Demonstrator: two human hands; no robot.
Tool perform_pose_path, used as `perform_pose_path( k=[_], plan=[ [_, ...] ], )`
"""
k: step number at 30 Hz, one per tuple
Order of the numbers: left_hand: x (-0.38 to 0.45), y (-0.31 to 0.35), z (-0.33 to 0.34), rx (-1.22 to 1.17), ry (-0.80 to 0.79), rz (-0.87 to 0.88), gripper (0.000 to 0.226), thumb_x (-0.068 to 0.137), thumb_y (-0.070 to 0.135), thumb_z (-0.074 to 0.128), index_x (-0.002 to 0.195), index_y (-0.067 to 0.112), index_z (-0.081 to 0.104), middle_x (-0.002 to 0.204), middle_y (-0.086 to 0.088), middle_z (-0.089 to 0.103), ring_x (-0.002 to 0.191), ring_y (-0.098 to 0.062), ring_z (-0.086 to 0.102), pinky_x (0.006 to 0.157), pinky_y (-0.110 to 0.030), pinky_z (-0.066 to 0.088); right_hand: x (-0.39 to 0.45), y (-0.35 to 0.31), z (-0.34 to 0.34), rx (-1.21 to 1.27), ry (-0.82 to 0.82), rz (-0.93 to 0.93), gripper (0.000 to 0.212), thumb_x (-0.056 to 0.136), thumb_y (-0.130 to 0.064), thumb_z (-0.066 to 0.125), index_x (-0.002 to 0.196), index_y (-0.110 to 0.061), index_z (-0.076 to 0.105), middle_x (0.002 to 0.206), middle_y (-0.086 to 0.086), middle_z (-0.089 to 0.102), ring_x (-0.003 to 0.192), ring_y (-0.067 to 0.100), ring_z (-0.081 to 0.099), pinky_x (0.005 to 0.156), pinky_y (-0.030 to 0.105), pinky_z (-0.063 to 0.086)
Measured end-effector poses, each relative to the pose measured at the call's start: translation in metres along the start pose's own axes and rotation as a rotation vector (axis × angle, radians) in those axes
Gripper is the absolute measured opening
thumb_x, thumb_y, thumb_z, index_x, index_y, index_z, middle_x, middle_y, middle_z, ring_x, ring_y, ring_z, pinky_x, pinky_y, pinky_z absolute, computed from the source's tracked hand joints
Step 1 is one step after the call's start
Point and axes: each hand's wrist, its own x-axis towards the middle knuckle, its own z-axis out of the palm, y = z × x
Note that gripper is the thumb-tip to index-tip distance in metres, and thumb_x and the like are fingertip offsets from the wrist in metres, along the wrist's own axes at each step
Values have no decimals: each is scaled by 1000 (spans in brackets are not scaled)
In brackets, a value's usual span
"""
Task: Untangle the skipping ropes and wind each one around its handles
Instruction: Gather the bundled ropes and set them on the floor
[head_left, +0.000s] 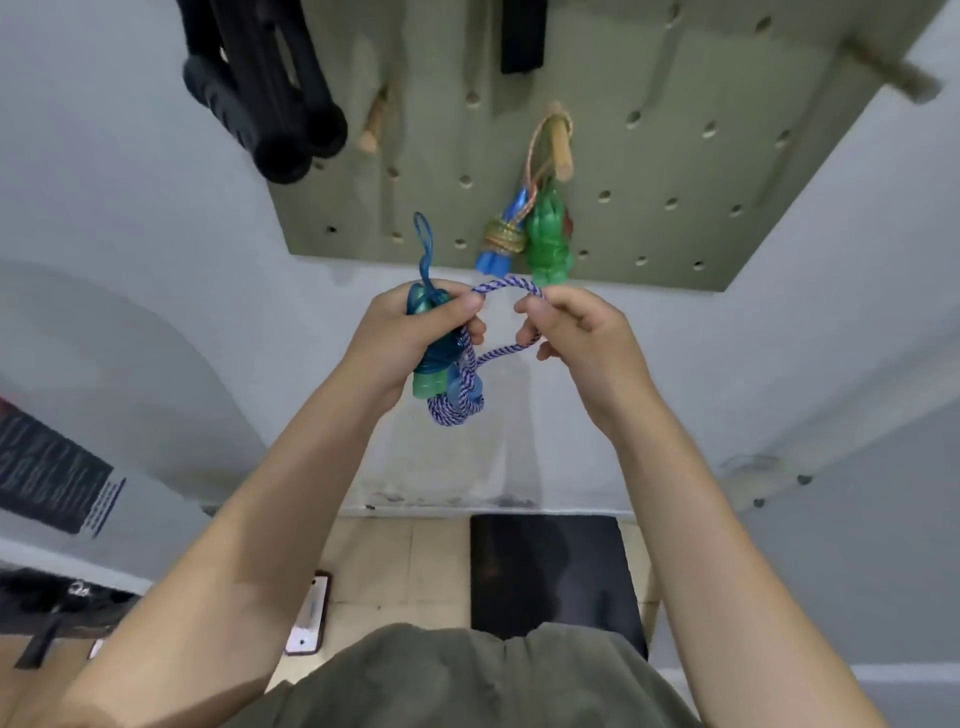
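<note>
My left hand (415, 338) grips a pair of translucent blue and green handles (430, 364) of a skipping rope, held upright together. A blue and white braided rope (467, 384) is wound around their lower part, and a thin blue loop (424, 244) sticks up from their top. My right hand (576, 332) pinches a free loop of that rope (511, 285) just right of the handles. A second skipping rope with blue and green handles (524, 239), its gold cord wound around them, hangs from a wooden peg (560, 145) on the pegboard.
The olive pegboard (675, 156) is fixed to a grey wall, with more wooden pegs (891, 73) and black foam-grip gear (270, 98) hanging at upper left. Below lie a tiled floor, a black mat (550, 566) and a small white object (311, 618).
</note>
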Motion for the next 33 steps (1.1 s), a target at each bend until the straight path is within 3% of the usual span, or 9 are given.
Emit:
perform_pose_path(
  k=[6,11,14,19,25,28,33],
  plan=[
    [56,39,27,1,-15,147,5,86,6,71,83,9,72,79,-11,71,77,-27,67,75,-36,56,53,-33,-20,26,92,-159,11,95,-14,61,89,-12,69,81,5,65,72,13,56,62,28,47],
    [89,60,48,9,23,188,7,85,11,73,83,6,70,78,-11,68,74,-25,64,78,-38,57,91,-48,-35,43,176,-197,10,94,-12,64,84,-12,65,62,4,53,50,9,44,49,21,38],
    [100,67,58,21,57,188,6,86,8,72,80,7,71,73,-9,68,69,-22,63,72,-32,56,109,-52,-42,58,129,-159,8,94,-13,64,89,-8,61,53,0,51,42,9,43,44,22,36],
    [110,67,64,72,97,124,5,85,10,74,81,11,72,71,-1,71,66,-14,66,66,-23,55,127,-53,-48,34,29,-90,11,94,-17,64,89,-8,60,63,4,62,44,15,51,42,24,38],
    [109,69,59,160,142,134,9,87,24,73,83,16,74,73,4,71,69,-9,65,70,-25,55,134,-57,-47,38,3,-81,15,93,-18,66,84,-10,58,69,8,66,46,18,54,44,25,42],
    [102,74,57,202,141,168,31,98,38,57,87,10,66,71,-1,66,64,-13,61,70,-32,55,140,-61,-42,-5,53,-73,18,91,-20,68,79,-13,56,66,7,67,47,19,56,45,28,42],
    [83,76,53,171,52,195,19,103,31,48,94,16,55,67,-10,64,62,-26,61,64,-36,54,139,-70,-40,-62,146,-120,19,89,-17,71,79,-12,56,63,8,62,40,11,49,42,22,38]
  ],
)
